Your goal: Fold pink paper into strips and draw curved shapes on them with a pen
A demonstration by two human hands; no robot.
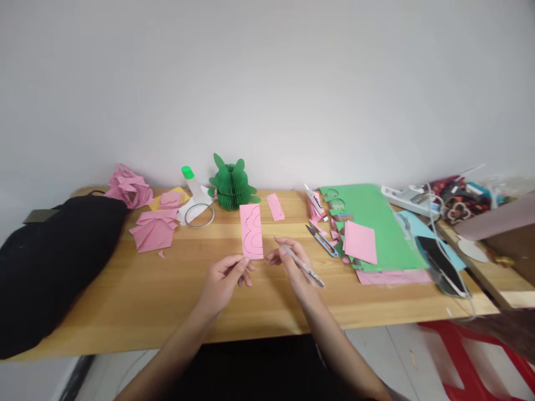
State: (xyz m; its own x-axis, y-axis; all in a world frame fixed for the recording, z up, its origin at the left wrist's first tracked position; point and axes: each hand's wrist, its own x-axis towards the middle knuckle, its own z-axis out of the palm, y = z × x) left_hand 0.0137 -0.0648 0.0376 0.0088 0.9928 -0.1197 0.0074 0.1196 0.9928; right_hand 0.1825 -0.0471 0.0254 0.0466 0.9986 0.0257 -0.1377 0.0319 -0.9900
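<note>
My left hand pinches the lower left corner of a pink paper strip, holding it upright above the table. Curved outlines are drawn on the strip. To its right, my right hand grips a pen, whose tip points up and left toward the strip without touching it. A smaller pink paper piece lies on the table beyond my right hand. Blue-handled thread snips rest to the right of that hand. Behind the strip stands a green honeycomb paper figure.
On the left lie crumpled pink paper, a glue stick, a ring and a black bag. To the right are green sheets, pink squares, a glue tube and a phone. A red stool stands below.
</note>
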